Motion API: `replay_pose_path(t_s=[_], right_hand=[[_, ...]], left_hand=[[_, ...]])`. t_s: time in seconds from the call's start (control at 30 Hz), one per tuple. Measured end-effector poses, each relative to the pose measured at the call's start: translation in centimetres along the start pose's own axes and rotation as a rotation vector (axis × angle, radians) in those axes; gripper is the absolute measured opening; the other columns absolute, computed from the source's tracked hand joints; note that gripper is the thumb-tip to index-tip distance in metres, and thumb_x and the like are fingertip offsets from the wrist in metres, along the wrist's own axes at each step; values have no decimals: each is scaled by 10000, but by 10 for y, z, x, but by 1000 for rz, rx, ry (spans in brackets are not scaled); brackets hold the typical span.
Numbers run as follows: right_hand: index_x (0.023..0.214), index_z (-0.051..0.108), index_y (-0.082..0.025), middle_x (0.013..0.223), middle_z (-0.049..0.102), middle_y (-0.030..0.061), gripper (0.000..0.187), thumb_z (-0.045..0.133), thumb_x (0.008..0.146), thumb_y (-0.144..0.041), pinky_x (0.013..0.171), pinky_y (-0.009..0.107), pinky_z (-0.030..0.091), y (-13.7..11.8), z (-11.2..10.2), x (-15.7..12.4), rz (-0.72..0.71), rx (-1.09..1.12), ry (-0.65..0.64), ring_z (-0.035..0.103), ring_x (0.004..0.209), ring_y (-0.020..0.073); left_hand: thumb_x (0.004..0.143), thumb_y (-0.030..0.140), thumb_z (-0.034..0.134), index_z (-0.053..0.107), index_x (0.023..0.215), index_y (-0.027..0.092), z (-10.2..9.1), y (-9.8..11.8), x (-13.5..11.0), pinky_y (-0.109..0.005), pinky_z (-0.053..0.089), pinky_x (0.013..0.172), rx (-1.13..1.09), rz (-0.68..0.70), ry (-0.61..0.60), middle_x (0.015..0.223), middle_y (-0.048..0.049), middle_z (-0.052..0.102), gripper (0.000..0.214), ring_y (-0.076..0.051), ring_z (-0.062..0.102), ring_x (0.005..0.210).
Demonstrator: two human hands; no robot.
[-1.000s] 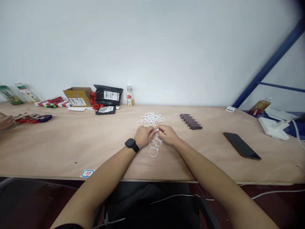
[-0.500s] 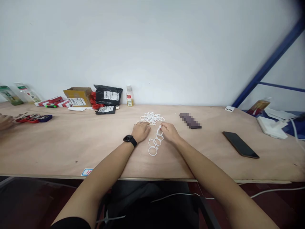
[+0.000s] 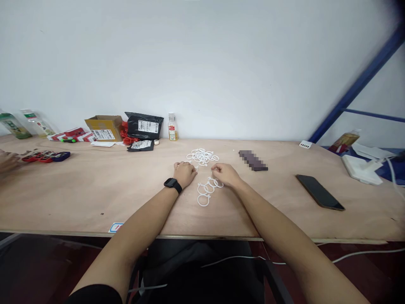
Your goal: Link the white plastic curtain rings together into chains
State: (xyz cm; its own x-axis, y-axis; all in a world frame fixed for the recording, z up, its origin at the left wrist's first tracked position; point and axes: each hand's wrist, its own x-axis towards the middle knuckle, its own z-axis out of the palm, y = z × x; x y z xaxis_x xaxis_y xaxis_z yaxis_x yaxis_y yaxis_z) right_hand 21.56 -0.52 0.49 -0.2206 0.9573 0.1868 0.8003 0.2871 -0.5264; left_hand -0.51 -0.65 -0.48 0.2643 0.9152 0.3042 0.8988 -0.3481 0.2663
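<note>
A heap of white plastic curtain rings (image 3: pixel 202 156), each with a small eyelet, lies beyond my hands. My left hand (image 3: pixel 184 174), with a black watch on its wrist, is closed near the heap's front edge. Its thumb and fingers pinch a white curtain ring (image 3: pixel 196 169), mostly hidden by the hand. My right hand (image 3: pixel 225 174) rests on the table with its fingers curled and thumb pressed to forefinger; nothing shows in them. Nearer to me, several rings lie in a loose overlapping row, the nearest ring (image 3: pixel 203 205) among them.
A phone (image 3: pixel 319 192) and a pixelated dark object (image 3: pixel 253 160) lie to the right. Along the wall stand a small bottle (image 3: pixel 172 126), a black parcel bag (image 3: pixel 144 126) and an open carton (image 3: pixel 103 128). Another person's hand (image 3: pixel 8 161) is at the far left, beside red and blue items (image 3: pixel 46 156).
My right hand has let go of the curtain ring it held, which now lies at the far end of the row. My left hand has drawn back slightly from the heap with a ring.
</note>
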Motion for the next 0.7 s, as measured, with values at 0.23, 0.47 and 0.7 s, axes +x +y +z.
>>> replay_pose_path(t_s=[0.23, 0.47, 0.7], right_hand=[[1161, 638, -178, 893, 668, 34, 352, 525, 844, -282, 697, 266, 434, -2, 9, 0, -215, 162, 176, 563, 677, 135], [1089, 669, -191, 915, 690, 32, 294, 467, 892, -275, 777, 274, 448, -16, 6, -10, -350, 335, 100, 617, 838, 167], [970, 668, -167, 796, 668, 9, 243, 481, 858, -275, 662, 237, 422, -17, 6, -11, -289, 337, 92, 589, 702, 139]], left_hand=[[900, 267, 524, 619, 881, 196, -4, 10, -4, -405, 412, 1020, -332, 228, 177, 1267, -95, 576, 120, -218, 517, 1195], [876, 294, 587, 631, 849, 197, -5, 20, -14, -346, 462, 969, -399, 406, 227, 1164, -74, 590, 110, -184, 557, 1108], [856, 348, 620, 641, 987, 206, -3, 23, -10, -355, 468, 938, -362, 431, 209, 1113, -82, 622, 194, -198, 574, 1059]])
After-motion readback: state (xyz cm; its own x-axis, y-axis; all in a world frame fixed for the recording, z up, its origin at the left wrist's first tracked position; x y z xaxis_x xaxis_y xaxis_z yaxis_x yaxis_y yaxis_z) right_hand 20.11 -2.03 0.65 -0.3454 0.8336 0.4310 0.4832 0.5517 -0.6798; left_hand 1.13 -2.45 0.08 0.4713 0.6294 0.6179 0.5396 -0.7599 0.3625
